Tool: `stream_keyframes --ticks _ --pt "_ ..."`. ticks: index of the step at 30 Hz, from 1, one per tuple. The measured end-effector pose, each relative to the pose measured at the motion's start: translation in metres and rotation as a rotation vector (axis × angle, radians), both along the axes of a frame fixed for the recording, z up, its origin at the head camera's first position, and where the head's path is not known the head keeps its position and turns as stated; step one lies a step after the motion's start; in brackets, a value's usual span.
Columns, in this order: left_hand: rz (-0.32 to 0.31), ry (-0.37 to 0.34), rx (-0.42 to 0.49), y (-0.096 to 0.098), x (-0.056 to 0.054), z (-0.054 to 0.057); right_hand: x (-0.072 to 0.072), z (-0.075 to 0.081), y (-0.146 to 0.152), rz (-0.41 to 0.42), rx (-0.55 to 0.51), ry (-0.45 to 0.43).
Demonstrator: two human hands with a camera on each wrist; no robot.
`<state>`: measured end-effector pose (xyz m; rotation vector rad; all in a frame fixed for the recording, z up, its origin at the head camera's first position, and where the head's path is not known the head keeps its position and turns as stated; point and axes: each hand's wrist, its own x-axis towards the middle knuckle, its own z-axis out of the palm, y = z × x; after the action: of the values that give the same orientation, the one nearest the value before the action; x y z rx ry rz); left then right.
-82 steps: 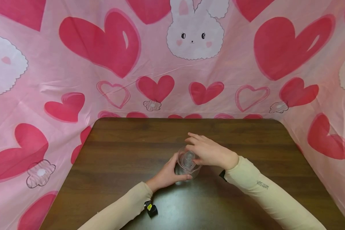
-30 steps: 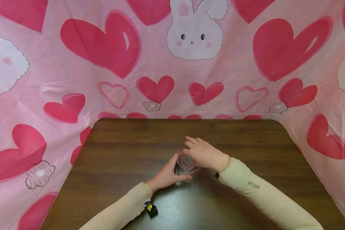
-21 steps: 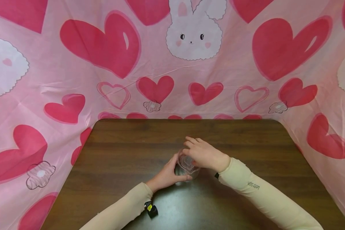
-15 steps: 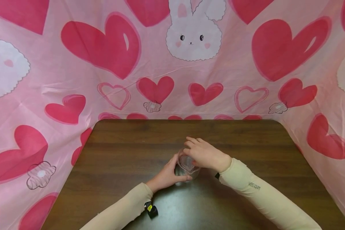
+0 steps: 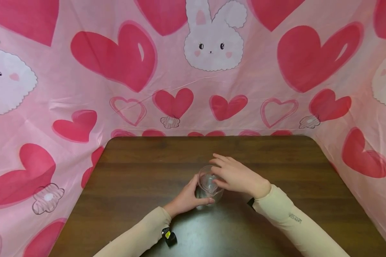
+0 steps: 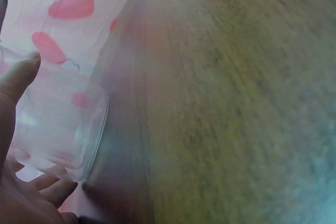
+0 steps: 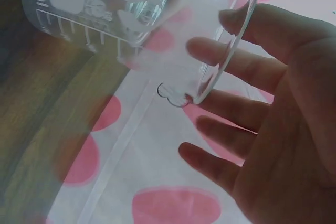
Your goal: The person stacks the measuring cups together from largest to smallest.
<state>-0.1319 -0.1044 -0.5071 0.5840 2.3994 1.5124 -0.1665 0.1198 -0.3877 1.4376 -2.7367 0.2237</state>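
Note:
A clear glass beaker stands upright on the table, with white ml markings on its wall in the right wrist view. My left hand grips its left side, thumb in front and fingers behind. Inside it sits a smaller clear vessel, whose kind is hard to make out through the glass. At the beaker's right rim my right hand has its fingers spread and loosely bent. Its thumb and index finger overlap the rim, and no object is gripped between them.
The dark wooden table has rounded far corners. A pink cloth with hearts and rabbits hangs along its back and both sides. Black wrist devices are worn at both cuffs.
My right hand has lowered the smaller vessel into the beaker, then loosened and shifted slightly right. My left hand keeps its grip. The head view has tilted up slightly.

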Motion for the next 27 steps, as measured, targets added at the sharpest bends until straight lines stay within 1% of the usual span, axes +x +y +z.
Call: stream_keyframes --ticks 2,5,9,12,20,27 --pt "0.004 0.002 -0.012 0.000 0.001 0.000 0.002 -0.002 0.004 -0.009 -0.032 -0.010" --pt "0.005 0.003 -0.028 -0.001 0.002 -0.001 0.005 -0.007 0.009 -0.013 -0.072 -0.001" --pt "0.002 0.001 -0.026 -0.001 0.003 -0.001 0.008 -0.013 0.016 -0.033 -0.128 0.052" --pt "0.001 0.005 -0.018 -0.001 0.003 0.000 0.010 -0.015 0.021 -0.076 -0.164 0.077" --pt "-0.001 0.003 -0.023 -0.001 0.001 0.004 0.017 -0.023 0.030 -0.178 -0.233 0.102" --pt "0.005 -0.019 -0.045 -0.002 0.000 0.007 0.021 -0.029 0.039 -0.237 -0.274 0.115"
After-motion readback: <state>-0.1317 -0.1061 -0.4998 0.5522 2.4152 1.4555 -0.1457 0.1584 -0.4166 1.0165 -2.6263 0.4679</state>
